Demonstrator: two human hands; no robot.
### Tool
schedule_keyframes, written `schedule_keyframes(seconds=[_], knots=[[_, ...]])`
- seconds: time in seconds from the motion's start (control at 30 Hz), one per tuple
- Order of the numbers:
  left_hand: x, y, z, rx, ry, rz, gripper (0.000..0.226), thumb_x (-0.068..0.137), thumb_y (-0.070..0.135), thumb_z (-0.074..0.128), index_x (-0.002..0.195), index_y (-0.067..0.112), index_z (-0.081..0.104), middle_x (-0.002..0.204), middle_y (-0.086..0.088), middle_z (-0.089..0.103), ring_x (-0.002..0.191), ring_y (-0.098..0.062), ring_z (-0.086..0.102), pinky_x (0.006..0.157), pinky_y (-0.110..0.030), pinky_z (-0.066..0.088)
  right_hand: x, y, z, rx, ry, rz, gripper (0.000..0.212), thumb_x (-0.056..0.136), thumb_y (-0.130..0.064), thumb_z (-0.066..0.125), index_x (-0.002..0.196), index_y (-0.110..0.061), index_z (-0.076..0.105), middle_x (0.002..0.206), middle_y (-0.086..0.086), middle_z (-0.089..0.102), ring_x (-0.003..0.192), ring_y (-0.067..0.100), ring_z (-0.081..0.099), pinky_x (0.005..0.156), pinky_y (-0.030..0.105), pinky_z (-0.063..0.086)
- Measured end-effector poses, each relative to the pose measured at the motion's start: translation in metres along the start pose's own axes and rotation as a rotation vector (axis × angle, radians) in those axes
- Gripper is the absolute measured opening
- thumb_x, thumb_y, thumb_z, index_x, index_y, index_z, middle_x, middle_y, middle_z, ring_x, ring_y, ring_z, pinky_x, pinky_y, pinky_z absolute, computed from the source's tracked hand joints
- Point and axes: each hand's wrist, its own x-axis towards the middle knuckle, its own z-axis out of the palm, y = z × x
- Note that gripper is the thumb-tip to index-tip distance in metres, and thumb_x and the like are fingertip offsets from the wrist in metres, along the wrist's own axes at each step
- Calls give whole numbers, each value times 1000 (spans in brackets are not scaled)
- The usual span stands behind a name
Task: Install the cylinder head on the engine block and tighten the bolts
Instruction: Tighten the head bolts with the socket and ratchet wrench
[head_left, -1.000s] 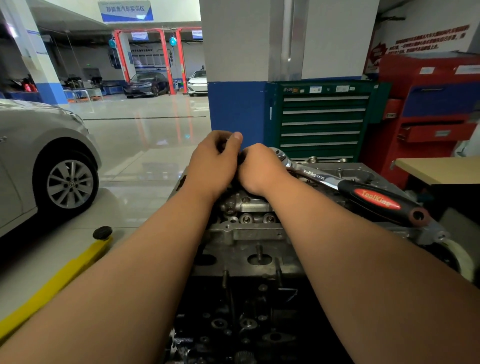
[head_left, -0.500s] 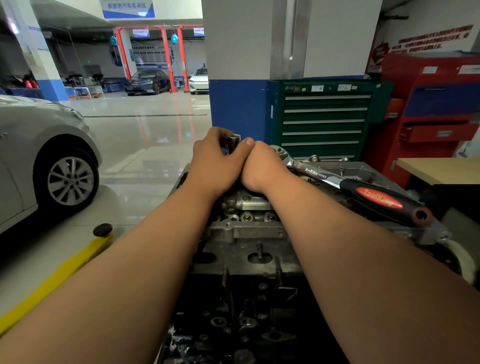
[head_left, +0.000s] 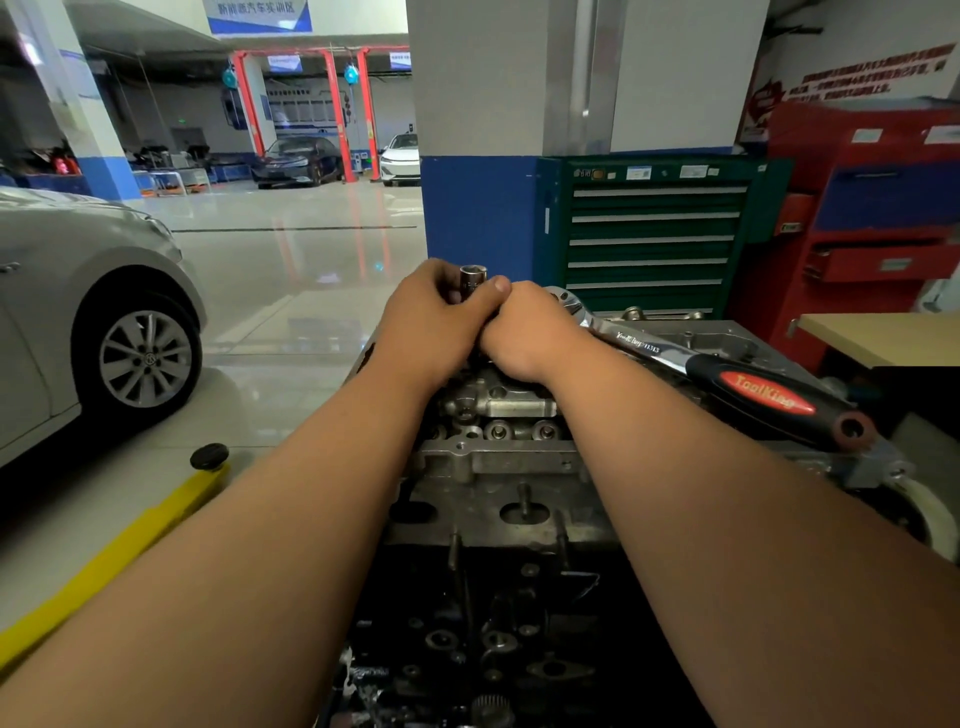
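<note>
The grey cylinder head (head_left: 493, 462) sits on the dark engine block (head_left: 488, 629) straight ahead of me. At its far end, my left hand (head_left: 431, 327) grips an upright chrome socket (head_left: 472, 280), thumb pressed against its side. My right hand (head_left: 530, 338) is curled tight against the left one, just below the socket; what its fingers hold is hidden. A ratchet wrench with a black and red handle (head_left: 763, 397) lies across the head to the right, its chrome end just behind my right hand.
A silver car (head_left: 78, 322) stands to the left, with a yellow lift arm (head_left: 119, 540) on the floor beside the engine. Behind the engine are a green tool cabinet (head_left: 654, 239), a red cabinet (head_left: 872, 223) and a wooden tabletop (head_left: 883, 338).
The socket has risen into view between my hands, and my left thumb now presses on its side. The ratchet has not moved.
</note>
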Motion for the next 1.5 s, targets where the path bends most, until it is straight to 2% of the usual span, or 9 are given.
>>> schedule_keyframes(seconds=[0.07, 0.13, 0.23, 0.5, 0.87, 1.0, 1.23, 1.37, 1.5], knots=[[1, -3, -3, -23, 38, 9, 24, 85, 40, 66, 75, 19, 59, 73, 4, 63, 70, -15, 59, 65, -28, 44, -2, 1, -2, 64, -46, -13, 15, 86, -14, 52, 84, -8, 65, 75, 9, 65, 67, 20, 55, 58, 30, 43], [1, -3, -6, -21, 33, 16, 23, 88, 36, 63, 101, 18, 68, 88, 5, 69, 89, -15, 64, 80, -28, 48, -2, 1, -3, 65, -91, -23, 15, 88, -16, 52, 80, -11, 65, 73, 6, 64, 66, 19, 55, 59, 29, 42], [-1, -1, -6, -61, 3, -5, 53, 93, 34, 58, 140, 16, 42, 89, 17, 60, 94, -7, 59, 86, -24, 44, -1, 1, -3, 62, -68, -20, 19, 87, -13, 51, 73, -12, 62, 64, 4, 58, 59, 18, 49, 52, 27, 37], [0, -2, -4, -86, 43, 10, 20, 84, 35, 69, 79, 24, 53, 78, 6, 64, 73, -9, 61, 67, -25, 48, 0, -2, 2, 31, 15, 34, 15, 83, -11, 51, 73, -7, 61, 68, 9, 60, 63, 24, 54, 53, 31, 41], [-1, 5, -2, -93, 43, -35, 19, 83, 43, 67, 82, 28, 55, 82, 11, 64, 78, -3, 62, 65, -18, 45, 3, -4, 5, -165, 16, 17, 16, 86, -6, 48, 72, -10, 52, 64, 3, 50, 61, 22, 48, 51, 28, 32], [0, 4, -5, -98, 72, -7, 17, 82, 36, 70, 78, 21, 62, 80, 4, 68, 79, -13, 65, 75, -33, 54, 0, -3, 4, -32, 9, 16, 13, 83, -11, 51, 73, -9, 59, 67, 7, 59, 64, 24, 55, 54, 31, 42], [-3, 4, -5, -187, -19, -34, 37, 92, 33, 57, 125, 17, 59, 116, 0, 67, 108, -12, 61, 98, -34, 47, 1, 0, 1, -19, -6, 1, 24, 85, -11, 52, 61, -16, 52, 62, 6, 54, 60, 23, 48, 53, 29, 35], [-2, 4, -2, -105, 29, -26, 21, 81, 43, 69, 89, 26, 58, 86, 11, 65, 82, -4, 63, 70, -21, 47, 3, -2, 5, -125, 15, -2, 14, 86, -12, 48, 85, -10, 62, 77, 7, 62, 74, 27, 58, 60, 32, 42], [-2, 3, -7, -133, 25, 8, 6, 86, 31, 66, 89, 25, 65, 86, 5, 70, 84, -10, 66, 83, -34, 54, -4, 0, -1, 78, -55, -20, 19, 84, -13, 54, 91, -5, 69, 83, 15, 69, 76, 27, 61, 68, 36, 51]])
